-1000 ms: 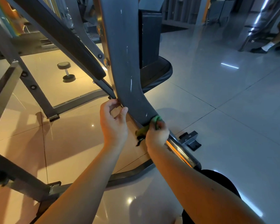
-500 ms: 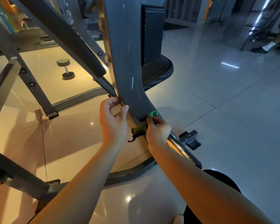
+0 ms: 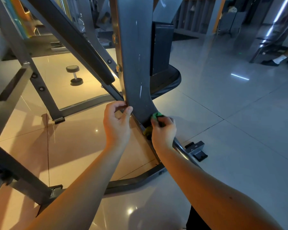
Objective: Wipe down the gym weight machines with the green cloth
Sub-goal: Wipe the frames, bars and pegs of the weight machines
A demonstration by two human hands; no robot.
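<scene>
A grey curved upright beam (image 3: 135, 63) of the weight machine rises through the middle of the view. My right hand (image 3: 164, 131) grips the bunched green cloth (image 3: 155, 115) and presses it against the beam's lower curve. Part of the cloth hangs below my fingers at the beam's edge. My left hand (image 3: 117, 123) holds the beam's left edge, thumb on the face and fingers curled behind it.
A black padded bar (image 3: 83, 47) slants down on the left. Grey frame legs (image 3: 45, 98) and a base bar (image 3: 133, 181) cross the glossy tile floor. A dumbbell (image 3: 74, 75) stands at the back left. A chrome tube and bracket (image 3: 196, 149) lie right of my wrist. A person's foot (image 3: 276, 61) is far right.
My right hand has slid the green cloth a little up the beam's lower curve. My left hand keeps its hold on the beam's edge.
</scene>
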